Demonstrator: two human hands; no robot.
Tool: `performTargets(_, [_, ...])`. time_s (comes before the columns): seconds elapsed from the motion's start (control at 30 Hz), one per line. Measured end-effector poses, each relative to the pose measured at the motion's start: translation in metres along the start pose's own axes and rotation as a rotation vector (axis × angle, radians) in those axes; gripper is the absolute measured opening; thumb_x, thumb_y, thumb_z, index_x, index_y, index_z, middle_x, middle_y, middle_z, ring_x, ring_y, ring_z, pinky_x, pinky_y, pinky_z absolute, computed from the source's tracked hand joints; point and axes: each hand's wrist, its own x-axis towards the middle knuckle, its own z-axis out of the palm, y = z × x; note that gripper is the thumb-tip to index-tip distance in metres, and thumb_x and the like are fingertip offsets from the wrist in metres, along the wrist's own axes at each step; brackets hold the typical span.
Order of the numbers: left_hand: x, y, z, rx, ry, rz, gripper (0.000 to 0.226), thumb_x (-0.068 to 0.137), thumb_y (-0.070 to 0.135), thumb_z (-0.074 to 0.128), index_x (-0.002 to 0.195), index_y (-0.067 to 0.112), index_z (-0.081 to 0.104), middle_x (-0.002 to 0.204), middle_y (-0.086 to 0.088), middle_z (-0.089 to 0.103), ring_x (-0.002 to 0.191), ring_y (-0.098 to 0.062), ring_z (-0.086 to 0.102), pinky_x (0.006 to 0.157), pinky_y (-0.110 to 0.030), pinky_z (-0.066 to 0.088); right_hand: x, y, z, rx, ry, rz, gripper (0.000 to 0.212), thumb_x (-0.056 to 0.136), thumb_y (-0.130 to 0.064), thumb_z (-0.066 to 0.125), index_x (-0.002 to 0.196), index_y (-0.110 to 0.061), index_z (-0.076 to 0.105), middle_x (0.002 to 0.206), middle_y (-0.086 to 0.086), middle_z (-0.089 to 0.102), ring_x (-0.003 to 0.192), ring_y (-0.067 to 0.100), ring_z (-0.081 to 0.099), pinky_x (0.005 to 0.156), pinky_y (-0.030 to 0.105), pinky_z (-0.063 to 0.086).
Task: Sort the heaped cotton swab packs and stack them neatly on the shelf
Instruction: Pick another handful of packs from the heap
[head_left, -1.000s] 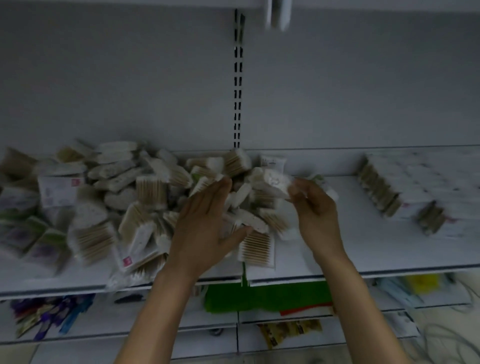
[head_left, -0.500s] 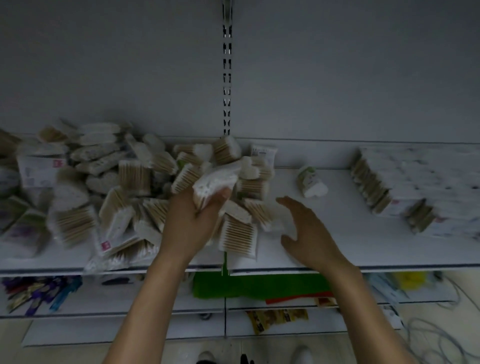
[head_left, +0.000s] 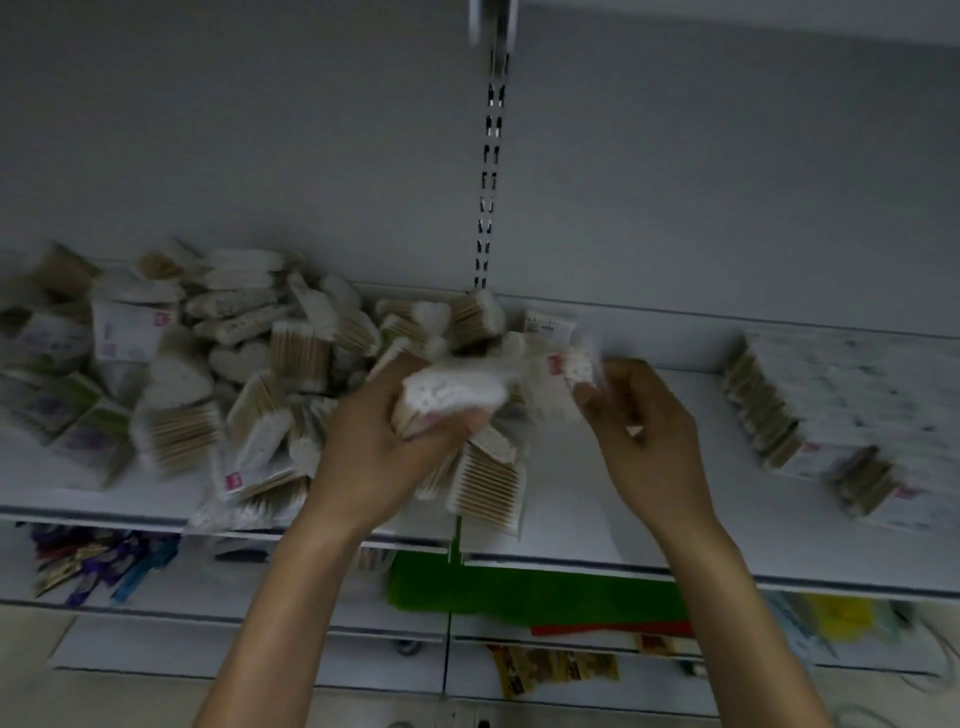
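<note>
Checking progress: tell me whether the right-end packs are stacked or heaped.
Stacked: the right-end packs lie in aligned rows on the shelf, apart from the heap.

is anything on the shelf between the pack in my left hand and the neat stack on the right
Nothing visible lies there. The left hand grips the pack; past it the shelf is bare up to the neat stack. Only the right hand hovers between, hiding a patch of shelf.

shop: slotted shelving, stocked packs
</note>
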Motion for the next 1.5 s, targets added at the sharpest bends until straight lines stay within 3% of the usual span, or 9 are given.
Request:
performTargets(0.1, [-0.006,0.008,-0.002,0.132,-0.181,0.026,0.055,0.063,0.039,0.087,0.109,0.044,0.057,0.119,0.031,0.056,0.107,0.019,0.052,0.081,-0.002,0.041,0.012,-0.022,0.000,0.145,-0.158,0.031,0.014,0.091,-0.018,0.061,0.089,-0.030,0.068,0.081,-0.012,0.069,0.078,-0.004,0.061,0.066,0.005,0.040])
performTargets(0.33, [-0.035,0.010,-0.015,-0.047,0.055,-0.134,0.088,0.065,0.031,0.080,0.135,0.038,0.028,0.117,0.036,0.049,0.098,0.020,0.056,0.075,-0.003,0.045,0.006,-0.055,0.051,0.345,-0.578,0.055,0.020,0.095,-0.023,0.053,0.089,-0.037,0.066,0.082,-0.026,0.068,0.082,-0.007,0.061,0.072,0.009,0.045])
performTargets(0.43, [-0.049,0.011,-0.028,-0.104,0.070,-0.178,0.031,0.071,0.028,0.084,0.098,0.026,0.070,0.086,0.013,0.074,0.079,0.004,0.068,0.066,-0.010,0.050,0.000,-0.071,0.066,0.414,-0.647,-0.034,0.023,0.098,-0.020,0.047,0.098,-0.034,0.065,0.089,-0.025,0.068,0.089,-0.006,0.063,0.075,0.008,0.045])
performTargets(0.53, [-0.067,0.012,-0.032,-0.180,0.297,-0.209,0.022,0.063,0.023,0.072,0.084,0.016,0.068,0.071,0.009,0.073,0.067,-0.002,0.069,0.058,-0.014,0.051,0.011,-0.084,0.082,0.330,-0.795,-0.104,0.018,0.098,-0.024,0.049,0.104,-0.024,0.066,0.093,-0.012,0.069,0.087,0.000,0.064,0.073,0.016,0.050])
performTargets(0.67, [-0.077,0.006,-0.041,-0.265,0.597,-0.237,0.028,0.064,0.024,0.071,0.089,0.012,0.067,0.072,0.005,0.074,0.066,-0.009,0.070,0.054,-0.019,0.053,0.045,-0.079,0.121,0.148,-0.663,-0.105,0.007,0.093,-0.032,0.058,0.098,-0.028,0.063,0.087,-0.011,0.064,0.082,0.006,0.060,0.076,0.025,0.046])
performTargets(0.77, [-0.078,-0.005,-0.063,-0.386,0.681,-0.273,0.047,0.062,0.027,0.085,0.101,0.009,0.065,0.082,0.001,0.075,0.074,-0.014,0.072,0.058,-0.024,0.055,0.077,-0.065,0.154,-0.130,-0.543,-0.191,0.053,0.086,-0.042,0.066,0.129,-0.017,0.048,0.119,0.000,0.058,0.107,0.016,0.056,0.090,0.030,0.045])
performTargets(1.0, [-0.048,-0.014,-0.113,-0.714,0.647,-0.229,0.096,0.025,0.054,0.094,0.105,0.010,0.066,0.095,-0.007,0.075,0.083,-0.022,0.072,0.067,-0.033,0.059,0.102,-0.051,0.189,-0.400,-0.419,-0.202,0.025,0.094,-0.032,0.055,0.101,-0.009,0.056,0.091,0.007,0.064,0.082,0.025,0.059,0.064,0.029,0.042])
performTargets(1.23, [-0.024,-0.021,-0.127,-0.916,0.423,-0.280,0.100,0.024,0.053,0.095,0.110,0.012,0.065,0.096,-0.006,0.074,0.085,-0.019,0.072,0.065,-0.030,0.058,0.084,-0.085,0.157,0.205,-0.302,0.015,0.020,0.096,-0.011,0.051,0.114,-0.019,0.055,0.078,0.000,0.064,0.062,0.006,0.058,0.060,0.019,0.048])
performTargets(1.5, [-0.018,-0.015,-0.125,-0.852,0.193,-0.342,0.046,0.060,0.043,0.086,0.096,0.017,0.073,0.092,-0.004,0.075,0.082,-0.019,0.072,0.063,-0.031,0.058,0.050,-0.131,0.150,0.072,-0.706,-0.160,0.017,0.096,-0.024,0.053,0.104,-0.040,0.055,0.078,0.017,0.066,0.073,0.032,0.063,0.069,0.049,0.053])
